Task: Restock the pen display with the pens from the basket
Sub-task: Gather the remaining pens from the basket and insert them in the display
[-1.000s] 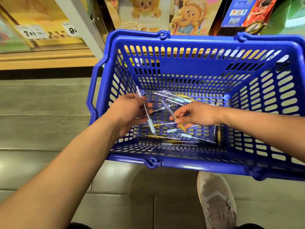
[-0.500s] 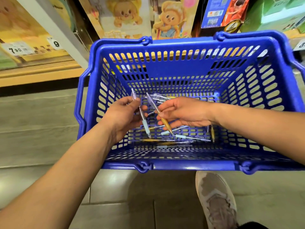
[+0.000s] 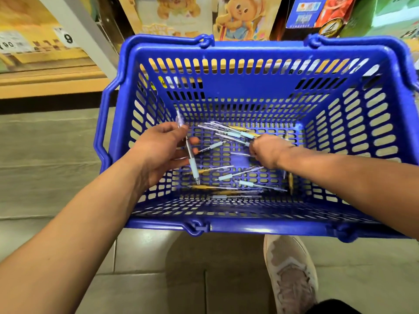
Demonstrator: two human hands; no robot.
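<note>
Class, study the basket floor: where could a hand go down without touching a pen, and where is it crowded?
Free: the near-left corner of the basket floor, below the left hand, and a small patch between that hand and the right hand. Crowded: the far pen cluster and the near row of pens.

The bare left arm (image 3: 79, 234) reaches forward from the lower left. The left hand (image 3: 158, 152) has its palm turned right and pinches a pen (image 3: 190, 156) between thumb and curled fingers. The bare right arm (image 3: 351, 177) comes in from the right edge. The right hand (image 3: 268, 150) bends down at the wrist, back to the camera, fingers curled under and hidden; any grip cannot be told. The hands are near, apart.
</note>
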